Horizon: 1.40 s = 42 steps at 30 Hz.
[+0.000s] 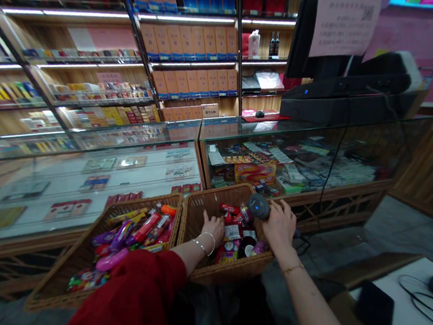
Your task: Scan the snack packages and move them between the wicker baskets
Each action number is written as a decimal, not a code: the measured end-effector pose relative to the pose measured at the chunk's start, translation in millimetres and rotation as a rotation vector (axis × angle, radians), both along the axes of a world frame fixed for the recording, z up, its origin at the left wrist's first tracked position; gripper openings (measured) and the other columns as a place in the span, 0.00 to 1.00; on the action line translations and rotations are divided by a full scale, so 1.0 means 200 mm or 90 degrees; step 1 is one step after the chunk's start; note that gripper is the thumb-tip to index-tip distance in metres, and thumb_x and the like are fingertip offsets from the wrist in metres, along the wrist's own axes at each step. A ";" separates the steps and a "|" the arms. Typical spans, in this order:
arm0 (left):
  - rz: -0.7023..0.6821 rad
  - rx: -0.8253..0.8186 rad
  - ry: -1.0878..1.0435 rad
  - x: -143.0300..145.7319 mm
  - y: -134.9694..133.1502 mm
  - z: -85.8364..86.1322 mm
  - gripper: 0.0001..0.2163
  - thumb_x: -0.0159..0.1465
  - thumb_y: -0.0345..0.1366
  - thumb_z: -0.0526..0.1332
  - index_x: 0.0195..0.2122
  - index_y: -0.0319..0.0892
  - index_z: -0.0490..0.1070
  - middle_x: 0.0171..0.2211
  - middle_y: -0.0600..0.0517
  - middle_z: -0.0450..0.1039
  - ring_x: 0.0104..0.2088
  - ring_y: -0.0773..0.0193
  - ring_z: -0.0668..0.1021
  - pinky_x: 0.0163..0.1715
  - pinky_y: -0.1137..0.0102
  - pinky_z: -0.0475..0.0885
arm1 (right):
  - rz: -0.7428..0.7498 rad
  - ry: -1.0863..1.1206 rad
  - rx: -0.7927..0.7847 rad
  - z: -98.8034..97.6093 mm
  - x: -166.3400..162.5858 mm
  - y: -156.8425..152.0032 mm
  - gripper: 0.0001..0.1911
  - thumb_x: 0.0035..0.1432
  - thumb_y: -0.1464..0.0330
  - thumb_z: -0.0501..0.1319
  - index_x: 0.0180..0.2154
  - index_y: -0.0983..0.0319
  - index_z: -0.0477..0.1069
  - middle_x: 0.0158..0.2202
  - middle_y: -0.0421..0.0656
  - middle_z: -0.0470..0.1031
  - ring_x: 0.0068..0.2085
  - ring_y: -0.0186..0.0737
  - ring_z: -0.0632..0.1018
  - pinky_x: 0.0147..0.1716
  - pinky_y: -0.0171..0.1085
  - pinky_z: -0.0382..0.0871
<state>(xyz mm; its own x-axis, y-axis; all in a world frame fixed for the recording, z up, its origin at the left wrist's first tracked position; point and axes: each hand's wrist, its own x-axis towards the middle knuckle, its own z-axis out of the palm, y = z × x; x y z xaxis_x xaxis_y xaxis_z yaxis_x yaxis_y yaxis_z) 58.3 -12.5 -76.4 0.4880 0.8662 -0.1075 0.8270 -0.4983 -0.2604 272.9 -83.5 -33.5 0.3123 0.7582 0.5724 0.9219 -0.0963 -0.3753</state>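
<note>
My left hand (212, 229), with bracelets on its wrist, reaches into the right wicker basket (201, 206) and rests on small red snack packets (233, 232); its fingers curl down among them and what they grip is hidden. My right hand (280, 224) is closed round a dark handheld barcode scanner (258, 206) with a blue light, held over the same basket. A second wicker basket (79, 259) to the left holds several colourful candy tubes and packets.
A long glass display counter (135, 140) with packets inside runs behind the baskets. A black cash register with a screen (340, 87) stands on it at the right. Lit shelves of boxes (192, 44) fill the back wall. A white desk with cables (416, 301) sits lower right.
</note>
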 end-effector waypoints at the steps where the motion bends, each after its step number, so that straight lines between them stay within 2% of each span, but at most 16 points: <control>1: 0.004 0.002 -0.006 0.01 0.00 0.01 0.34 0.58 0.44 0.61 0.64 0.36 0.58 0.55 0.32 0.70 0.54 0.40 0.70 0.61 0.30 0.37 | 0.000 0.001 0.000 0.00 0.00 0.00 0.14 0.53 0.74 0.58 0.42 0.64 0.76 0.52 0.51 0.77 0.60 0.51 0.65 0.52 0.47 0.55; 6: -0.033 0.020 -0.006 0.03 -0.02 0.08 0.22 0.58 0.37 0.60 0.54 0.37 0.70 0.48 0.36 0.74 0.49 0.43 0.73 0.62 0.34 0.31 | 0.000 0.001 -0.007 0.01 -0.01 -0.01 0.14 0.53 0.74 0.58 0.42 0.65 0.76 0.52 0.50 0.77 0.60 0.51 0.65 0.52 0.47 0.56; 11: -0.058 0.087 -0.042 0.02 0.00 0.22 0.18 0.59 0.40 0.61 0.49 0.39 0.71 0.45 0.39 0.75 0.48 0.46 0.73 0.63 0.34 0.32 | 0.000 -0.009 -0.015 0.02 -0.01 -0.01 0.14 0.53 0.74 0.58 0.42 0.64 0.76 0.53 0.50 0.77 0.61 0.50 0.65 0.53 0.46 0.56; 14: -0.054 0.137 -0.082 -0.02 -0.01 0.33 0.21 0.57 0.44 0.64 0.50 0.41 0.71 0.46 0.41 0.74 0.51 0.45 0.71 0.63 0.34 0.34 | -0.001 -0.019 -0.014 0.01 -0.01 0.00 0.15 0.54 0.74 0.58 0.43 0.64 0.76 0.52 0.48 0.77 0.61 0.50 0.65 0.52 0.45 0.56; 17: -0.025 0.195 -0.141 -0.10 -0.02 0.44 0.26 0.56 0.42 0.65 0.56 0.44 0.67 0.51 0.42 0.72 0.56 0.45 0.68 0.64 0.35 0.34 | 0.002 -0.041 -0.011 0.00 -0.01 0.00 0.16 0.53 0.75 0.58 0.44 0.64 0.76 0.52 0.47 0.77 0.60 0.49 0.65 0.53 0.45 0.55; 21: 0.033 0.258 -0.203 -0.27 -0.05 0.51 0.29 0.58 0.40 0.62 0.61 0.48 0.63 0.58 0.44 0.69 0.62 0.44 0.63 0.65 0.36 0.33 | 0.019 -0.068 0.003 0.04 -0.05 0.02 0.18 0.51 0.77 0.59 0.44 0.63 0.76 0.52 0.47 0.78 0.59 0.49 0.66 0.53 0.45 0.55; 25: 0.102 0.285 -0.234 -0.41 -0.08 0.53 0.29 0.59 0.39 0.61 0.63 0.49 0.61 0.59 0.45 0.69 0.64 0.44 0.61 0.65 0.36 0.33 | 0.068 -0.085 0.017 0.13 -0.19 0.05 0.18 0.53 0.77 0.58 0.45 0.62 0.76 0.52 0.46 0.78 0.59 0.47 0.66 0.53 0.43 0.55; 30: 0.166 0.309 -0.269 -0.49 -0.09 0.52 0.30 0.59 0.38 0.62 0.63 0.53 0.60 0.60 0.47 0.68 0.64 0.44 0.61 0.65 0.35 0.35 | 0.149 -0.105 0.021 0.21 -0.43 0.10 0.18 0.54 0.77 0.57 0.46 0.63 0.75 0.53 0.46 0.77 0.59 0.46 0.66 0.54 0.43 0.56; 35: 0.158 0.311 -0.304 -0.53 -0.07 0.47 0.30 0.60 0.37 0.61 0.64 0.53 0.59 0.61 0.47 0.67 0.65 0.44 0.60 0.64 0.33 0.35 | 0.183 -0.101 0.019 0.18 -0.56 0.12 0.18 0.53 0.78 0.56 0.44 0.62 0.76 0.53 0.46 0.77 0.60 0.45 0.67 0.55 0.43 0.56; 42: 0.165 0.295 -0.300 -0.54 -0.08 0.45 0.31 0.59 0.37 0.62 0.65 0.54 0.59 0.61 0.46 0.67 0.66 0.42 0.58 0.64 0.33 0.36 | 0.196 -0.107 0.051 0.11 -0.57 0.14 0.16 0.51 0.78 0.57 0.40 0.62 0.77 0.53 0.44 0.78 0.61 0.46 0.67 0.55 0.43 0.56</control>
